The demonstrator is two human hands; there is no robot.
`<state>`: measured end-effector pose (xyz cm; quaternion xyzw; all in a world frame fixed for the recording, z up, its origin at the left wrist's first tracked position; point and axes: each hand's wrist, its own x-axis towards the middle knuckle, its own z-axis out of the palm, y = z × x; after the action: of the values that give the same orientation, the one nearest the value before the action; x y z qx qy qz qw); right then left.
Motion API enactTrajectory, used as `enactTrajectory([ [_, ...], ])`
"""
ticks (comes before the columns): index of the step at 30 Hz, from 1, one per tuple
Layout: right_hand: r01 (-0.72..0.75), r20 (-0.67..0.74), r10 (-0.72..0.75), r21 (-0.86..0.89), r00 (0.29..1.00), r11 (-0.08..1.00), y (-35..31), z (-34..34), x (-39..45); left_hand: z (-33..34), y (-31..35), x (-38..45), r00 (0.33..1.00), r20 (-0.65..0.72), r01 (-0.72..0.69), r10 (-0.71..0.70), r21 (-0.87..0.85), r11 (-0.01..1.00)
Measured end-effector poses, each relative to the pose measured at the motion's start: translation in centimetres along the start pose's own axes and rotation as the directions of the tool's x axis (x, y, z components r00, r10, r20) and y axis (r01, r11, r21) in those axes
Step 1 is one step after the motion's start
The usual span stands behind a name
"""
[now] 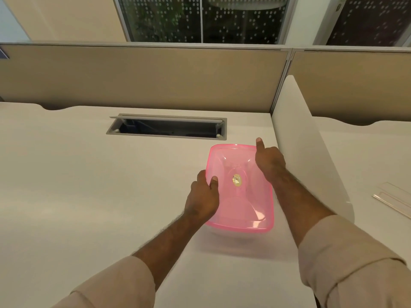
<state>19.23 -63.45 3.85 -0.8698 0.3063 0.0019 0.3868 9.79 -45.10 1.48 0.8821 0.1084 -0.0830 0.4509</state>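
A clear plastic container with a pink translucent lid (pixel 240 203) stands on the white desk (pixel 89 185), right of centre. A small gold sticker sits in the lid's middle. My left hand (pixel 203 196) grips the lid's left edge, thumb on top and fingers curled down the side. My right hand (pixel 269 160) holds the lid's far right edge, with the thumb raised straight up over the far right corner and the fingers curled down over the rim. The clear base under the lid is only faintly visible.
An open cable hatch (pixel 166 127) is set into the desk behind the container. A white side divider (pixel 311 152) rises close to my right hand. A beige partition (pixel 144 78) closes off the back. A clear flat piece (pixel 393 196) lies on the neighbouring desk.
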Motion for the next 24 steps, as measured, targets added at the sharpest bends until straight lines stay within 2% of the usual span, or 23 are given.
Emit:
enactTrajectory([
  [3, 0.024, 0.016, -0.024, -0.025, 1.000, 0.999, 0.2, 0.3, 0.6, 0.3, -0.1, 0.2, 1.000, -0.009, 0.022, -0.021, 0.025, 0.999],
  [5, 0.039, 0.015, -0.039, -0.042, 0.999, 0.998, 0.4, 0.5, 0.9, 0.2, 0.0, 0.3, 1.000, -0.011, 0.014, -0.013, 0.115, 0.993],
  [7, 0.063, 0.005, -0.063, -0.068, 0.998, 0.996, 0.6, 0.6, 1.1, -0.2, 0.3, 0.7, 1.000, 0.024, -0.010, 0.005, 0.191, 0.982],
  [10, 0.093, -0.001, -0.094, -0.089, 0.996, 0.992, 0.7, 0.7, 1.2, -1.0, 1.4, 2.5, 0.995, 0.103, -0.004, -0.018, 0.207, 0.978],
  [14, 0.110, 0.003, -0.110, -0.079, 0.994, 0.991, 0.9, 0.6, 1.2, -0.9, 3.7, 6.5, 0.998, 0.042, -0.043, 0.037, 0.162, 0.986],
  [16, 0.122, 0.002, -0.122, -0.074, 0.993, 0.990, 1.0, 0.6, 1.2, -0.4, 4.8, 8.7, 1.000, 0.001, 0.009, -0.009, 0.092, 0.996],
  [19, 0.124, 0.010, -0.124, -0.067, 0.992, 0.990, 1.1, 0.6, 1.2, 0.1, 5.7, 11.3, 0.992, 0.011, 0.123, -0.123, 0.008, 0.992],
  [24, 0.037, 0.070, -0.037, 0.001, 0.997, 0.999, 1.3, 0.8, 1.8, 0.2, 5.2, 13.4, 0.986, 0.031, 0.166, -0.163, -0.141, 0.976],
])
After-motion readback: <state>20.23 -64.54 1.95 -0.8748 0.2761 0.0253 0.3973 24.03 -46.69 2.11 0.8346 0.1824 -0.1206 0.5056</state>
